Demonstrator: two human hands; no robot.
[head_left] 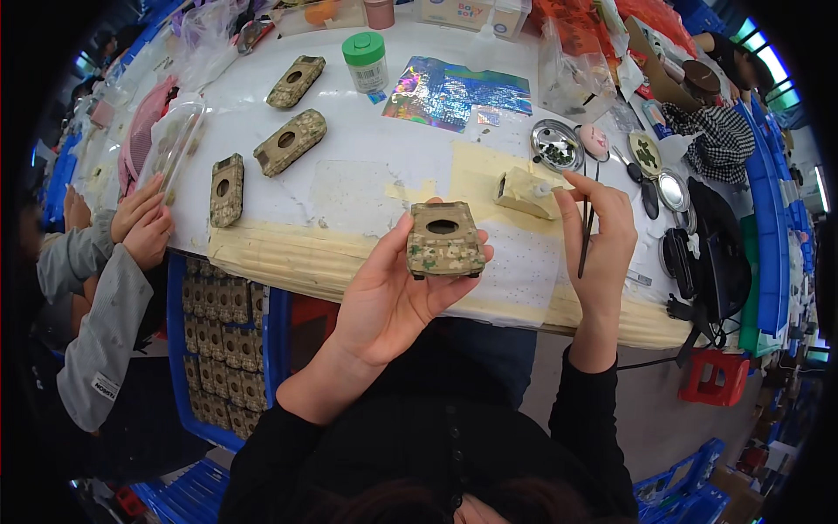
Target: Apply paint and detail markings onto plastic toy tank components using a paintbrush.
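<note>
My left hand [393, 293] holds up a small camouflage-painted model tank hull [445, 240] with an oval hole in its top, resting on my palm and fingers. My right hand [602, 236] is beside it to the right, pinching a thin dark brush [587, 240] that points down. Just past my right fingertips a cream-coloured unpainted hull part [524, 192] lies on the table [349, 166].
Three more camouflage hulls [290, 141] lie at the table's left. A green-lidded jar [366, 61], a holographic sheet [454, 92] and small metal paint dishes [557, 144] stand farther back. A blue crate [218, 349] of hulls sits below. Another person's hands [144, 218] rest at the left edge.
</note>
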